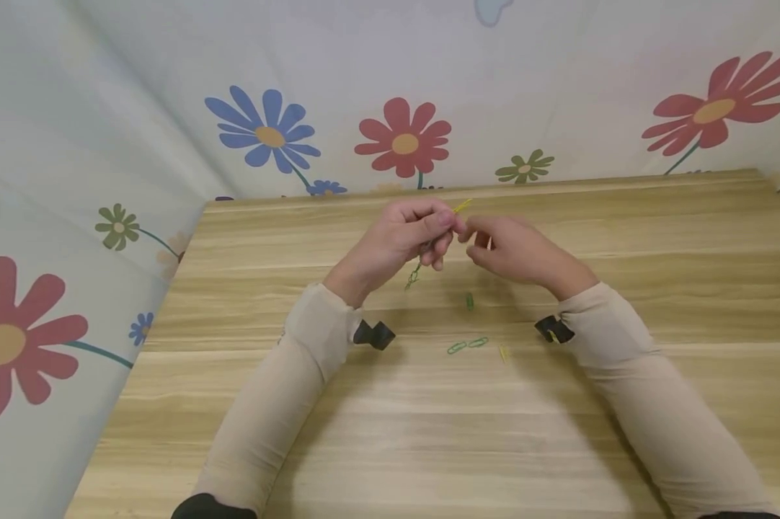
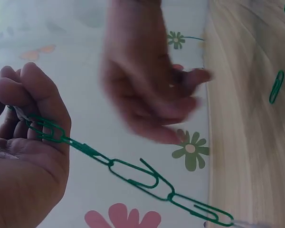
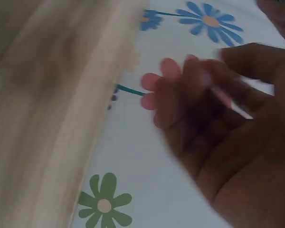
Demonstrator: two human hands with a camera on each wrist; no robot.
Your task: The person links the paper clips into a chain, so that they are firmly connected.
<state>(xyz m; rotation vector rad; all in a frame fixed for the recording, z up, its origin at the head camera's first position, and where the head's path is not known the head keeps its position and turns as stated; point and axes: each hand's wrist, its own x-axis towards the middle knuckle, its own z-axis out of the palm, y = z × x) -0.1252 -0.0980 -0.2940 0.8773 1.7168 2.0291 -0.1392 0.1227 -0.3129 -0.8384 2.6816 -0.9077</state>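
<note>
My left hand (image 1: 416,234) is raised above the table and pinches a yellow paper clip (image 1: 463,205) between thumb and forefinger. From that hand hangs a chain of linked green paper clips (image 2: 137,176), stretching across the left wrist view; its lower end leaves that frame. Close to the left fingertips is my right hand (image 1: 516,249), its fingers loosely bent. It looks blurred in both wrist views, and no object shows between its fingers (image 3: 180,104). Below the hands, a loose green paper clip (image 1: 470,300) lies on the wooden table.
Nearer to me on the table (image 1: 364,432) lie two more green paper clips (image 1: 466,345) and some yellow paper clip wire (image 1: 504,353). A pale wall covering (image 1: 338,65) with printed flowers rises behind the table's far edge and along its left side.
</note>
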